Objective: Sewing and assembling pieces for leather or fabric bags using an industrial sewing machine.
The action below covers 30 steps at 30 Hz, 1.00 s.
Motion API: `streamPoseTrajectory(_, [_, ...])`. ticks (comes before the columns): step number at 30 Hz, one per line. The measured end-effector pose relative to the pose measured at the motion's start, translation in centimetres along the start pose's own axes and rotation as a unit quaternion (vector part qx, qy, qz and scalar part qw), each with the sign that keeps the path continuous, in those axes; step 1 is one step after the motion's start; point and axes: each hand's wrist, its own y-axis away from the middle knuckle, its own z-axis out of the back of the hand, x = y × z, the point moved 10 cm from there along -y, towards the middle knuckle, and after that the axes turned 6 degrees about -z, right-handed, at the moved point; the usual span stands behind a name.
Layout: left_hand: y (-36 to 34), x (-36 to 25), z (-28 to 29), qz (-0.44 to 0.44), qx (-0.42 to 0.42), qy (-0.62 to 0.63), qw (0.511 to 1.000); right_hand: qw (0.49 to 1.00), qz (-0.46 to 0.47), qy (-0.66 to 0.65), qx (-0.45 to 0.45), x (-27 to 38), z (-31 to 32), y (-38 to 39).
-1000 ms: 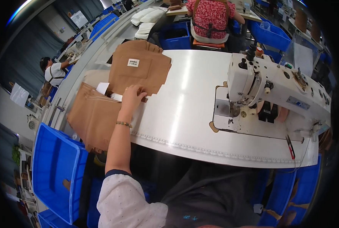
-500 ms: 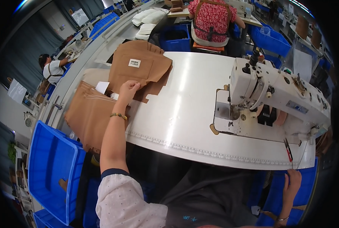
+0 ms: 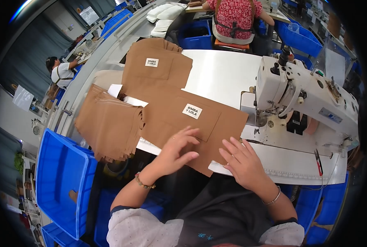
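A flat brown panel (image 3: 167, 111) with a stitched patch pocket and a white label lies across the white sewing table, its near edge overhanging the front. My left hand (image 3: 177, 150) is over its near part, fingers spread and slightly curled, holding nothing. At the panel's near right edge is my right hand (image 3: 243, 164), fingers apart, the tips touching or just above it. Behind lies a stack of similar brown panels (image 3: 138, 57). A second pile of brown pieces (image 3: 105, 127) with white lines rests at the left. To the right stands a white sewing machine (image 3: 292, 88).
Red-handled thread snips (image 3: 318, 162) lie near the table's right end. A large blue bin (image 3: 60, 177) stands at the lower left. White padded pieces (image 3: 169, 12) sit at the back, and a person in a red patterned top (image 3: 235, 18) is seated beyond the table.
A brown panel has come from the back stack to the table before me. My left hand let go and moved nearer and right; my right hand moved in from the table's right end.
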Motion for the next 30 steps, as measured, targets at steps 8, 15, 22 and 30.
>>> streamPoseTrajectory(8, [8.6, 10.4, 21.7, 0.118, -0.238, -0.470, 0.842, 0.993, -0.055, -0.030, 0.096, -4.4, -3.4, 2.6])
streamPoseTrajectory(15, [10.0, 16.1, 25.0, 0.149, -0.292, -0.038, 0.944, 0.995, -0.072, 0.004, 0.063, -3.4, -3.2, 1.7])
streamPoseTrajectory(22, [-5.0, 2.8, 9.5, 0.009, -0.108, 0.156, 0.982, 0.993, -0.094, -0.002, 0.076, -4.5, -3.5, 2.1])
streamPoseTrajectory(30, [-12.4, -2.5, -8.4, -0.096, 0.086, -0.193, 0.973, 0.998, -0.056, -0.009, 0.034, -4.2, -3.7, 3.3])
